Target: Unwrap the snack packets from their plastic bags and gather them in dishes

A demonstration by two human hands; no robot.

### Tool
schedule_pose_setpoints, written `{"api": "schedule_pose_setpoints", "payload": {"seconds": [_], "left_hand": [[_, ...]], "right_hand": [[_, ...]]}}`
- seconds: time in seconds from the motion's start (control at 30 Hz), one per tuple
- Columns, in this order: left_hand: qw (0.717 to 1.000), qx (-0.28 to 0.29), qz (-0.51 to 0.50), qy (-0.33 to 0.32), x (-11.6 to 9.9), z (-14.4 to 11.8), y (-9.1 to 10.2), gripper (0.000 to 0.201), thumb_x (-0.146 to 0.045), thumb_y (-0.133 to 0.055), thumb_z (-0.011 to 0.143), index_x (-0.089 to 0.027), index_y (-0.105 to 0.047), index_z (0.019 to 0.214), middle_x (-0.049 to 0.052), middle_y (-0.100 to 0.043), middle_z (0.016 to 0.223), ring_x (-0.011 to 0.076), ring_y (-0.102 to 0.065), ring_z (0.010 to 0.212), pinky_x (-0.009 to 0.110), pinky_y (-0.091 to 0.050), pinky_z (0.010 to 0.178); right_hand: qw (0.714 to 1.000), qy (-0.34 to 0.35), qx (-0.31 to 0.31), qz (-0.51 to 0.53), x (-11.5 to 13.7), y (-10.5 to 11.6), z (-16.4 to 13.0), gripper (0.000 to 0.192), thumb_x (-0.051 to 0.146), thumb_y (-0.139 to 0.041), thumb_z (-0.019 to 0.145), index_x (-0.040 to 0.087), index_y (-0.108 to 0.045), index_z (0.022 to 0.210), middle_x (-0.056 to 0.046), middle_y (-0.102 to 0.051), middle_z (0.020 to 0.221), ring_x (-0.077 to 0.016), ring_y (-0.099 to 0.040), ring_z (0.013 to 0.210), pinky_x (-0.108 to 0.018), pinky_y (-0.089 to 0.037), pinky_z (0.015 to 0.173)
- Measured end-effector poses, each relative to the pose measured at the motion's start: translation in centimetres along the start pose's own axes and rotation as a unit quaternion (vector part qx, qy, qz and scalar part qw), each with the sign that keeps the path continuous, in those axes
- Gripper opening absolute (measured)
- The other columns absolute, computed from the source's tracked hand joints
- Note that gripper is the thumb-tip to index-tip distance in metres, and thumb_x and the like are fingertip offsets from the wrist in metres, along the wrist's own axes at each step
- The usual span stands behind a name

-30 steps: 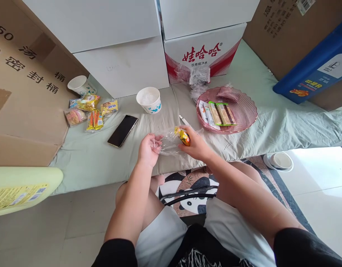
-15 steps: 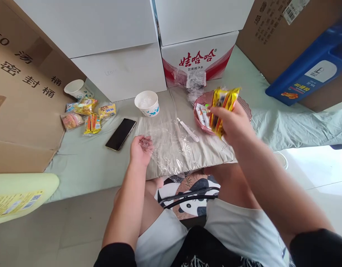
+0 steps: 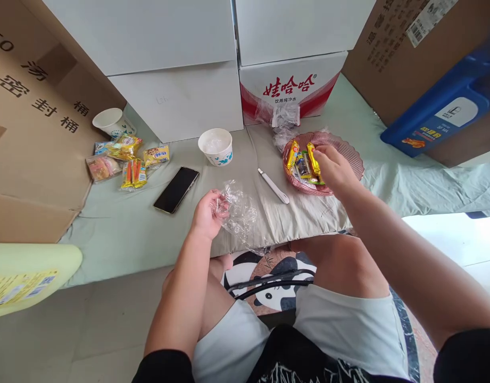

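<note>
Two snacks (image 3: 302,159) settle under the right hand (image 3: 334,169) into the dish (image 3: 354,159); left hand (image 3: 207,215) pinches the wrap (image 3: 239,213); letting go seems next

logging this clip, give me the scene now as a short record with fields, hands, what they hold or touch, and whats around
left hand: left hand pinches a crumpled clear plastic bag above the cloth
right hand: right hand rests over the pink plate, fingers on the yellow snack packets in it
between hands: white pen lying on the cloth
left side: black phone, paper cup, pile of snack packs
back: white boxes, one with red print
</note>
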State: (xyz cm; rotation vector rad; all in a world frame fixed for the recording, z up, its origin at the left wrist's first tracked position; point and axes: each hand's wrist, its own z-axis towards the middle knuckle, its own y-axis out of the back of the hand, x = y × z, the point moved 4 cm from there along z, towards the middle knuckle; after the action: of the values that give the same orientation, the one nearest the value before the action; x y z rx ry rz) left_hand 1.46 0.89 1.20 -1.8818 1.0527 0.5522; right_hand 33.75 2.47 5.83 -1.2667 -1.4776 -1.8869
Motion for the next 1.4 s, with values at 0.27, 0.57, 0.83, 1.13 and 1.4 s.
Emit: {"api": "schedule_pose_setpoints", "payload": {"seconds": [0.27, 0.57, 0.83, 1.13, 1.4], "left_hand": [[0.974, 0.204, 0.057, 0.086, 1.1, -1.9, -1.8, 0.034, -0.025, -0.076, 0.060, -0.020, -0.044, 0.070, 0.006, -0.072, 0.075, 0.0052, -0.041, 0.037, 0.014, -0.007, 0.033], [0.981, 0.171, 0.053, 0.069, 1.2, -1.7, -1.2, 0.035, -0.030, -0.076, 0.064, -0.022, -0.042, 0.072, 0.004, -0.070, 0.067, 0.0051, -0.039, 0.032, 0.017, -0.013, 0.032], [0.986, 0.036, 0.162, -0.005, 0.9, 0.1, 1.1, 0.076, -0.023, -0.087, 0.062, -0.027, -0.046, 0.125, 0.002, -0.077, 0.094, 0.0180, -0.074, 0.069, 0.029, -0.058, 0.064], [0.981, 0.044, 0.128, -0.141, -0.9, -1.3, 0.7, 0.085, -0.009, -0.081, 0.065, -0.035, -0.054, 0.141, 0.004, -0.079, 0.103, 0.0057, -0.057, 0.051, 0.019, -0.037, 0.049], [0.969, 0.076, 0.220, -0.078, -0.9, -0.8, 2.1, 0.074, -0.021, -0.081, 0.071, -0.024, -0.057, 0.141, 0.006, -0.080, 0.079, 0.0068, -0.046, 0.041, 0.018, -0.023, 0.041]], "right_hand": [[0.949, 0.151, 0.232, 0.150, 1.6, -5.9, -8.6, 0.078, 0.054, -0.073, 0.081, 0.019, -0.046, 0.145, -0.019, -0.049, 0.158, -0.0331, -0.047, 0.147, -0.053, -0.042, 0.120], [0.880, 0.048, 0.368, 0.296, 0.0, -10.5, -12.0, 0.022, 0.039, -0.068, 0.082, 0.022, -0.065, 0.095, -0.001, -0.070, 0.084, -0.0177, -0.069, 0.079, -0.040, -0.062, 0.083], [0.932, 0.012, 0.138, 0.336, -1.7, -8.1, -9.7, 0.027, 0.032, -0.066, 0.074, 0.027, -0.054, 0.098, 0.001, -0.065, 0.096, -0.0187, -0.072, 0.088, -0.037, -0.058, 0.081], [0.845, -0.131, 0.319, 0.409, -1.8, -6.7, -9.9, 0.066, 0.074, -0.068, 0.073, 0.027, -0.062, 0.118, -0.010, -0.077, 0.110, -0.0303, -0.077, 0.094, -0.051, -0.059, 0.089], [0.816, -0.167, 0.409, 0.373, -1.2, -6.5, -9.3, 0.092, 0.097, -0.043, 0.073, 0.018, -0.074, 0.107, -0.019, -0.078, 0.116, -0.0342, -0.076, 0.106, -0.050, -0.060, 0.089]]}}
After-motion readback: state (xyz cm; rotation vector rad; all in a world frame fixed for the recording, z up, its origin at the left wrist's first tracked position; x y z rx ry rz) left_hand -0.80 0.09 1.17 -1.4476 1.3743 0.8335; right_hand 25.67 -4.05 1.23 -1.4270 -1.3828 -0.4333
